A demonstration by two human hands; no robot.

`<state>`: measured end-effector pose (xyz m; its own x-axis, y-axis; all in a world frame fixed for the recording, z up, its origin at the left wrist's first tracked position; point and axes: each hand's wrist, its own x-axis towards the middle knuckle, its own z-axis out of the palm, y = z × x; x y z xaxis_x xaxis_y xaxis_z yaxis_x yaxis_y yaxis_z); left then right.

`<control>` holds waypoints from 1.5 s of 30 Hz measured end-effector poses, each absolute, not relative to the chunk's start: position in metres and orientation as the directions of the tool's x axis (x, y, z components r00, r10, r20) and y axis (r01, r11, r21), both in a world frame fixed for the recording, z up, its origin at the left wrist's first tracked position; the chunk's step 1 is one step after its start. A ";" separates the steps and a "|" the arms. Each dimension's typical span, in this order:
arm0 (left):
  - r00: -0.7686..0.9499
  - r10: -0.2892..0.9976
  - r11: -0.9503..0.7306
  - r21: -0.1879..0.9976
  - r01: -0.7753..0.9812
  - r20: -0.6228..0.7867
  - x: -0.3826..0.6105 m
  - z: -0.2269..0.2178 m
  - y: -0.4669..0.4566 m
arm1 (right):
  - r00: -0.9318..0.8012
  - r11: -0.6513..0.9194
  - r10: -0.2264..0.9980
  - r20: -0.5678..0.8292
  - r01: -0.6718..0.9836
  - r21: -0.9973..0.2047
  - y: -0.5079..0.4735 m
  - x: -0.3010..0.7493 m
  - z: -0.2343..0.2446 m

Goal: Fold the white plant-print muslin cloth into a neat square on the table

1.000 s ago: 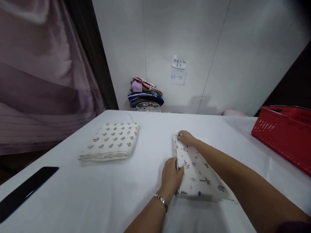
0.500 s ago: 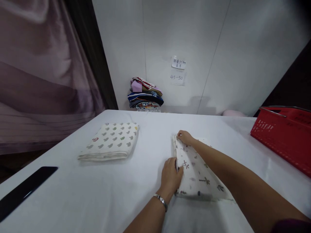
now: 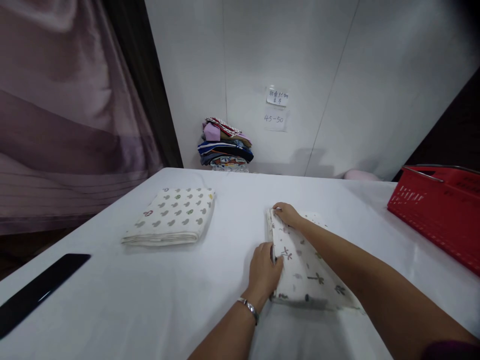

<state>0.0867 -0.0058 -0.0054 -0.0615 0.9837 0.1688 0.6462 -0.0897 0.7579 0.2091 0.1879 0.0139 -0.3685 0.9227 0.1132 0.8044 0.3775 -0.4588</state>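
A white cloth printed with palm trees lies folded in layers on the white table. My left hand, with a bracelet at the wrist, grips the near part of its left edge, thumb on top and fingers at the side. At the far left corner my right hand pinches the same cloth, and its forearm crosses over the fabric, hiding part of it. To the left sits a second cloth, neatly folded, white with grey mushroom-like prints.
A black flat object lies at the table's left edge. On the right stands a red basket with a metal handle. Behind the table, a stack of folded textiles rises against the wall, near paper notes.
Both hands keep their hold on the palm-tree cloth, which looks nearly the same. The view has shifted very slightly.
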 end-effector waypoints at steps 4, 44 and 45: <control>-0.068 0.983 -0.086 0.760 0.644 0.169 0.087 -0.004 -0.007 | -0.367 0.376 0.923 0.114 0.802 -0.464 0.187 0.210 0.015; -0.085 0.979 -0.088 0.757 0.648 0.187 0.089 -0.006 -0.006 | -0.472 0.456 0.878 0.073 0.781 -0.428 0.207 0.197 0.003; -0.087 0.978 -0.089 0.756 0.649 0.190 0.089 -0.006 -0.006 | -0.472 0.459 0.878 0.076 0.787 -0.412 0.206 0.197 0.002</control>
